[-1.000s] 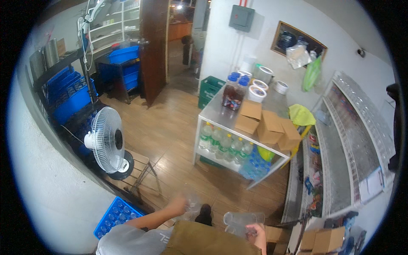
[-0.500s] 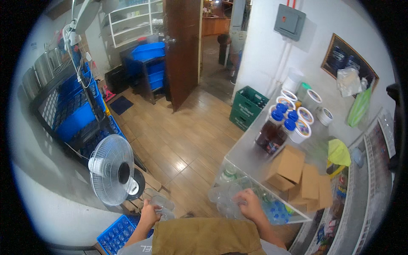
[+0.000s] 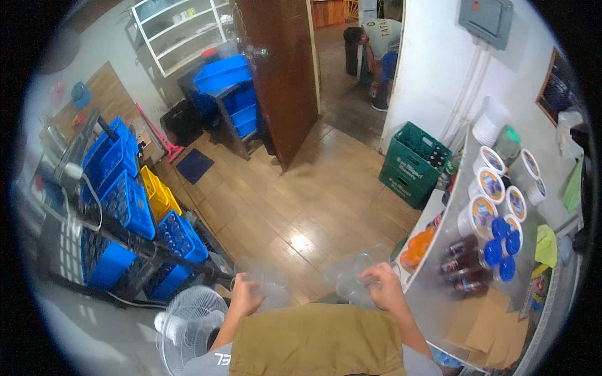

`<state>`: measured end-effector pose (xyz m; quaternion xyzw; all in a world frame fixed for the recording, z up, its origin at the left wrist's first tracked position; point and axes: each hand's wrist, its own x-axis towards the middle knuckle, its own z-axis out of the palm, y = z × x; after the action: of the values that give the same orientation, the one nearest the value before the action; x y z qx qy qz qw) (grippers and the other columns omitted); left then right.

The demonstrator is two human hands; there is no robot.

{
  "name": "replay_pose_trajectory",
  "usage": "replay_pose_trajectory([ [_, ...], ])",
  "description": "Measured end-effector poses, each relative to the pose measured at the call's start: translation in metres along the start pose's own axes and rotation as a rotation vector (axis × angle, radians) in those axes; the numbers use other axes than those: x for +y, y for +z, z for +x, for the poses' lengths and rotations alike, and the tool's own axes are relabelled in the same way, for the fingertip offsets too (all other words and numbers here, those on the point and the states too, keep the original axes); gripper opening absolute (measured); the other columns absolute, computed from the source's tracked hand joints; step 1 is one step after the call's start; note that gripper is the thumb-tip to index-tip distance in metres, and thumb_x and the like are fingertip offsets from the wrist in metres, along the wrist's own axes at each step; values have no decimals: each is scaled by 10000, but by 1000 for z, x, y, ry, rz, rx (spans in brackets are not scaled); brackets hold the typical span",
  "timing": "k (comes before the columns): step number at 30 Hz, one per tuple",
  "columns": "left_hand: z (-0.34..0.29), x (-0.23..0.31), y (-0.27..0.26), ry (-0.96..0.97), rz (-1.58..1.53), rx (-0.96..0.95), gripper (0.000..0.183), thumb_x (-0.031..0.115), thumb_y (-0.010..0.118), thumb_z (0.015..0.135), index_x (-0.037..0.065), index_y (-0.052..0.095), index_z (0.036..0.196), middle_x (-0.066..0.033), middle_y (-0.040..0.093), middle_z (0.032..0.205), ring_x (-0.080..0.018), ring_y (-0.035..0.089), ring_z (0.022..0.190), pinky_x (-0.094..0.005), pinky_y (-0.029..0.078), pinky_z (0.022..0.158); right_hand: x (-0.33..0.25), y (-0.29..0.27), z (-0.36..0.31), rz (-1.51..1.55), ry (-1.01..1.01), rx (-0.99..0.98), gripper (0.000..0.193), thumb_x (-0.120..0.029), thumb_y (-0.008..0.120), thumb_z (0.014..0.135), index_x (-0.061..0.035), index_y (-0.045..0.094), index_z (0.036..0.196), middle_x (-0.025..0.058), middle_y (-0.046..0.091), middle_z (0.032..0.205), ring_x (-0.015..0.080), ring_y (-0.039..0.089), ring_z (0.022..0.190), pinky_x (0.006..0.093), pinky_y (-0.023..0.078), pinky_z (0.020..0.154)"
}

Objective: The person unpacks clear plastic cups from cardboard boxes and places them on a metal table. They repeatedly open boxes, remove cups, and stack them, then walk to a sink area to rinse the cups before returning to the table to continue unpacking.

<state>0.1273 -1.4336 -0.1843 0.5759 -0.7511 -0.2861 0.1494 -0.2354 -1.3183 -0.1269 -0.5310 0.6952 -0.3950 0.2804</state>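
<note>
In front of my apron [image 3: 316,341], both hands carry clear drinking glasses. My left hand [image 3: 246,294] is closed on a cluster of glasses [image 3: 274,283], blurred and see-through against the floor. My right hand [image 3: 384,285] grips a second cluster of glasses [image 3: 348,276], its fingers curled at their rims. The two clusters are held apart from each other, above the wood-look tile floor [image 3: 301,241]. How many glasses each hand holds cannot be made out.
At left stand a fan [image 3: 191,323] and a rack with blue crates [image 3: 128,203] of glasses; a yellow crate [image 3: 160,194] is beside it. Rightward, a table [image 3: 433,307] bears bottles, tubs and cardboard. Beyond are a green crate [image 3: 411,166], a brown door [image 3: 276,81] and a stooping person [image 3: 379,47].
My view has moved forward past the fan and the cardboard, toward the crates and the doorway. Both hands still hold their glasses. The person in the doorway has come more into view.
</note>
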Motion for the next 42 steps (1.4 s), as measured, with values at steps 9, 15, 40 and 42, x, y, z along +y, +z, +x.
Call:
replay_pose_trajectory([
  [9, 198, -55, -37, -207, 5, 110, 343, 106, 832, 599, 144, 778, 936, -178, 537, 1227, -339, 537, 1145, -405, 507, 920, 4, 61, 267, -9, -15, -149, 383, 119, 617, 677, -136, 720, 944, 122, 596, 977, 318, 615, 962, 370, 504, 831],
  [15, 281, -95, -77, -524, -39, 233, 326, 130, 857, 584, 135, 779, 900, -173, 549, 1228, -333, 519, 1182, -398, 485, 959, -64, 119, 469, -86, -159, -411, 389, 133, 610, 691, -142, 721, 944, 122, 590, 1000, 299, 629, 928, 362, 535, 774],
  [40, 800, -423, -419, -496, -156, 538, 314, 112, 791, 621, 85, 747, 931, -188, 537, 1219, -366, 539, 1159, -414, 447, 1000, -359, 569, 1078, 80, -541, -636, 328, 167, 680, 686, -50, 683, 932, 121, 614, 1029, 239, 646, 956, 311, 528, 823],
  [42, 845, -427, -468, -539, -180, 534, 317, 96, 791, 625, 92, 751, 939, -185, 532, 1229, -369, 531, 1171, -416, 438, 1007, -392, 611, 1129, 107, -631, -647, 318, 161, 685, 687, -56, 689, 921, 118, 614, 999, 242, 641, 939, 313, 525, 815],
])
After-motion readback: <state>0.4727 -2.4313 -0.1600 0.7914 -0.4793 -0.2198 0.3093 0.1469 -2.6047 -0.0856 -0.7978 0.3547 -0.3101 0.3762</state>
